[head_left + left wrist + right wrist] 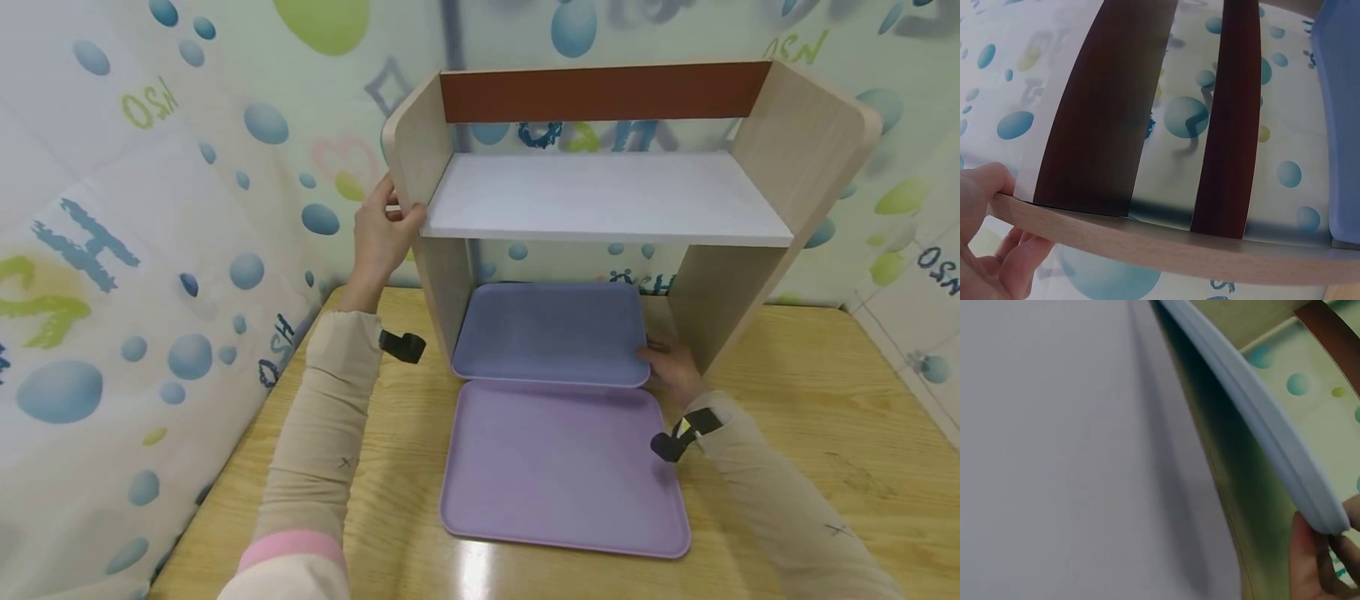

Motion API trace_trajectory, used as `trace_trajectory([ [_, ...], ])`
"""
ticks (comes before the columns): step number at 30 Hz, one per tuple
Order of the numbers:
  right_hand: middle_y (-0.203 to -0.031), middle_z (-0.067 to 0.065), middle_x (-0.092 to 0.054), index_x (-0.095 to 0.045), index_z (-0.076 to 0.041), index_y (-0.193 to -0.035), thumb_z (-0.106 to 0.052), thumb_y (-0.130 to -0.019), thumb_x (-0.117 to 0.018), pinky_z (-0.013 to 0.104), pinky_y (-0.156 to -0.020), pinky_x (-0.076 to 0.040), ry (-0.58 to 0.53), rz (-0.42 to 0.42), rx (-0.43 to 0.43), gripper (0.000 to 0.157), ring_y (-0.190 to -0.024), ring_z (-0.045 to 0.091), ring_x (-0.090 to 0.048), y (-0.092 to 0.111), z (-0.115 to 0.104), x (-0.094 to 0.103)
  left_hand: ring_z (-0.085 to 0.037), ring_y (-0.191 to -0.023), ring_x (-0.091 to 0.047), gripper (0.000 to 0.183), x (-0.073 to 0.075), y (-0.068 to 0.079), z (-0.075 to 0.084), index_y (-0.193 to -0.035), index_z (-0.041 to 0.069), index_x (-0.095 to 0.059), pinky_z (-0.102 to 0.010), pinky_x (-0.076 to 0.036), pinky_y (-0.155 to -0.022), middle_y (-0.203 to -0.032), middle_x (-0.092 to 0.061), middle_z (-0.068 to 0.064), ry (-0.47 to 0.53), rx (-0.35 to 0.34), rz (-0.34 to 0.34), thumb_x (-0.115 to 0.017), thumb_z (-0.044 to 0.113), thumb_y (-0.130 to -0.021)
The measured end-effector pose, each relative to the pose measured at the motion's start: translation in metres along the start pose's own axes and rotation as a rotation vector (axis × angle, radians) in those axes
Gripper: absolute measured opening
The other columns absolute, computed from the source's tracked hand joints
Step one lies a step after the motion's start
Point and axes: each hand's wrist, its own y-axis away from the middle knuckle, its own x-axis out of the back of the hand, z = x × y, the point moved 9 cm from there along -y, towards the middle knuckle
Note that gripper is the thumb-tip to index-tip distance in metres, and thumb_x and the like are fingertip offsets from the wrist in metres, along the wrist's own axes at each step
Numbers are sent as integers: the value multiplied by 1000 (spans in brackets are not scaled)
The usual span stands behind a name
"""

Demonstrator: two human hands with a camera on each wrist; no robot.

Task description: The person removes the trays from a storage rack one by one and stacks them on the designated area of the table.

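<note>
A small wooden shelf unit [611, 196] stands on the table, with a white middle board and pale wood sides. My left hand [381, 232] grips the edge of its left side panel [1179, 250], thumb on the inner side near the white board. In the lower compartment is a blue tray [551, 332]. My right hand [673, 365] pinches that tray's right edge, which the right wrist view shows raised off the table. A larger purple tray [562, 467] lies flat on the table directly in front of the blue one.
The wooden table [832, 442] extends to both sides of the trays. Patterned sheeting [172, 275] covers the walls at the left and behind. A reddish-brown strip [600, 93] crosses the unit's top back. The right side panel [795, 158] rises close to my right hand.
</note>
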Motion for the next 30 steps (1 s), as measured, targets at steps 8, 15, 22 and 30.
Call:
trace_trajectory([
  [8, -94, 2, -52, -23, 8, -133, -7, -86, -52, 24, -66, -50, -297, -113, -90, 57, -70, 6, -56, 6, 8, -6, -25, -88, -58, 47, 0, 0, 1, -129, 20, -45, -35, -49, -76, -112, -54, -9, -9, -9, -1, -54, 20, -83],
  [15, -84, -3, -57, -43, -9, -106, 0, -87, -47, 23, -66, -49, -544, -197, -110, 22, -74, 8, -56, 8, 8, -12, -25, -89, -58, 47, 0, 0, 0, -129, 20, -44, -35, -49, -77, -112, -53, -10, -10, -2, -9, -54, 21, -83],
  [22, -85, 4, -58, -48, -8, -103, 5, -90, -37, 25, -66, -50, -752, -313, -98, 21, -76, 13, -57, 14, 2, -22, -24, -92, -57, 48, -2, -1, -3, -131, 22, -43, -34, -49, -77, -114, -52, -8, -10, 28, -19, -53, 21, -84],
  [30, -85, 5, -56, -37, -8, -109, 6, -90, -36, 23, -63, -50, -889, -284, -109, 24, -72, 13, -57, 19, 2, -23, -22, -92, -57, 49, -2, -1, -3, -132, 23, -41, -33, -49, -77, -115, -52, -7, -20, 32, -22, -53, 21, -84],
])
